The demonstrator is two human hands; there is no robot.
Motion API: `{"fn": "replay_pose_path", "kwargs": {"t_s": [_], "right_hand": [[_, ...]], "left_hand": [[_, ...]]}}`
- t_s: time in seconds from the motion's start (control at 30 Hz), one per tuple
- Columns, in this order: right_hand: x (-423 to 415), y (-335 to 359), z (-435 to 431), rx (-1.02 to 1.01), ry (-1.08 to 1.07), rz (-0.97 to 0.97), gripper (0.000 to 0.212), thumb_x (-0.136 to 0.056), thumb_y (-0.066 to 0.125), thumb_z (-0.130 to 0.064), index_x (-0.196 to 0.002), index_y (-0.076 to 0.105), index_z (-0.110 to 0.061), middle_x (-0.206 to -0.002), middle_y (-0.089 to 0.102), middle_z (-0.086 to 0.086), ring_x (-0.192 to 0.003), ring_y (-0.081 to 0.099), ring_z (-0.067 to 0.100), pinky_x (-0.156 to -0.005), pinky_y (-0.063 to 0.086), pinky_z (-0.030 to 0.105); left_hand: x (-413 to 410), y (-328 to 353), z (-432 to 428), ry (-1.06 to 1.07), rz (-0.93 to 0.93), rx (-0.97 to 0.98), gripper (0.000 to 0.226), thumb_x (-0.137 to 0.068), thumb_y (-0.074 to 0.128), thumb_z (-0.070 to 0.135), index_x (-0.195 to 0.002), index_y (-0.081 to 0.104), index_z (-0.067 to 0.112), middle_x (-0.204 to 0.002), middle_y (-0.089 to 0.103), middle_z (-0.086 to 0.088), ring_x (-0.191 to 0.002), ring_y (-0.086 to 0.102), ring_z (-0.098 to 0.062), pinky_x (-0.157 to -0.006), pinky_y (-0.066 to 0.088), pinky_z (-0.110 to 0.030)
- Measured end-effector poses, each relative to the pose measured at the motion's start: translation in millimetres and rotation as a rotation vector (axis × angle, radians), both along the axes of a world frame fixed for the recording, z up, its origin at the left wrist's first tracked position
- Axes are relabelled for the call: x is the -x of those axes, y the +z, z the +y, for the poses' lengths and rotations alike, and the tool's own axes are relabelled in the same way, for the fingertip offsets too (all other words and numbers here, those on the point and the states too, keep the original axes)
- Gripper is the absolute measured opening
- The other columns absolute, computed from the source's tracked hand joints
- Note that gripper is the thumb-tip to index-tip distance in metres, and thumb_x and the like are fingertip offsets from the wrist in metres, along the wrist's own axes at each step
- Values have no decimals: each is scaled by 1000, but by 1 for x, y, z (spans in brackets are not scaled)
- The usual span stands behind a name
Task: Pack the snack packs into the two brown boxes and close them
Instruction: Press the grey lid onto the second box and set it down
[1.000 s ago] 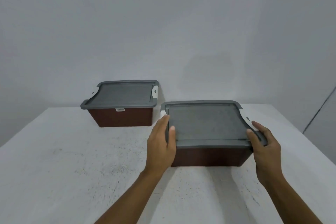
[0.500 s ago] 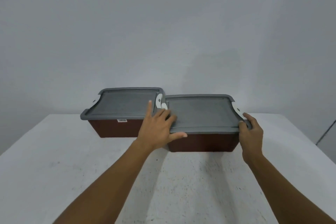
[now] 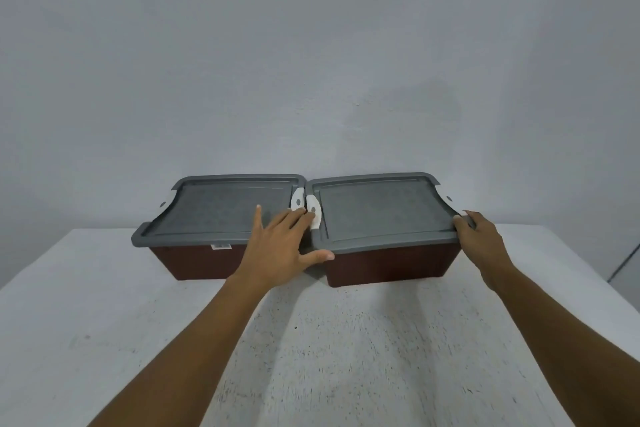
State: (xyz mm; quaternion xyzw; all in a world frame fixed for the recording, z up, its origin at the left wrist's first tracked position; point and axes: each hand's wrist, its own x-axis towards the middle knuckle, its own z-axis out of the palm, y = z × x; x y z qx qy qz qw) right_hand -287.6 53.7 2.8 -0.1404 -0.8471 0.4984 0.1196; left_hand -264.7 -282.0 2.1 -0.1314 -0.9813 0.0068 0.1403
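Observation:
Two brown boxes with grey lids and white side latches stand side by side at the back of the table, lids on. The left box (image 3: pixel 194 262) and the right box (image 3: pixel 391 265) touch at their latches. My left hand (image 3: pixel 280 246) lies with fingers spread over the seam between the two lids, thumb at the right box's front left corner. My right hand (image 3: pixel 479 243) holds the right box's lid at its front right corner, fingers curled over the rim. No snack packs are in sight.
The white speckled table (image 3: pixel 311 357) stretches from the boxes toward me. A plain grey wall (image 3: pixel 311 62) rises right behind the boxes. The table's right edge drops off near a dark line in the corner.
The right box has slid away from me and leftward until it sits against the left box. Both hands went with it; my left hand now spreads over the seam.

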Motion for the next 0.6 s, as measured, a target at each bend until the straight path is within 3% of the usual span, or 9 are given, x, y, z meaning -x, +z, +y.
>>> {"fn": "replay_pose_path", "kwargs": {"t_s": [0.07, 0.23, 0.37, 0.47, 0.6], "right_hand": [[0, 1, -5, -22, 26, -46, 48, -102, 41, -39, -139, 41, -8, -134, 50, 16, -120, 48, 33, -95, 39, 40], [-2, 1, -9, -61, 96, -103, 60, -99, 42, -48, -145, 32, -12, -138, 47, 14, -122, 48, 33, -98, 41, 44], [2, -3, -2, -105, 125, -27, 53, -101, 34, -45, -142, 38, -11, -131, 52, 14, -110, 52, 27, -89, 45, 38], [4, -5, 2, -143, 147, 19, 48, -104, 30, -38, -138, 43, -8, -127, 54, 14, -106, 49, 22, -84, 38, 33], [6, -11, -1, -217, 96, 57, 46, -105, 27, -35, -137, 43, -6, -130, 54, 17, -111, 51, 29, -90, 40, 37]], "left_hand": [[7, 0, -7, 20, 7, -37, 101, -72, 7, 90, -150, 24, 28, -158, 29, 5, -145, 26, -17, -117, -1, -61], [16, 4, -18, 58, -2, -27, 99, -73, 13, 89, -152, 17, 28, -160, 23, 3, -146, 24, -20, -115, -2, -59], [14, -3, -17, 33, 54, 15, 98, -76, 7, 88, -150, 26, 26, -155, 34, 1, -140, 36, -21, -118, 7, -56], [16, -8, -18, 13, 82, 7, 96, -79, 5, 86, -148, 33, 26, -152, 40, 0, -137, 42, -22, -118, 18, -52], [19, -9, -18, -6, 41, 10, 93, -79, 0, 85, -151, 25, 31, -157, 31, 0, -142, 33, -23, -118, 17, -52]]}}
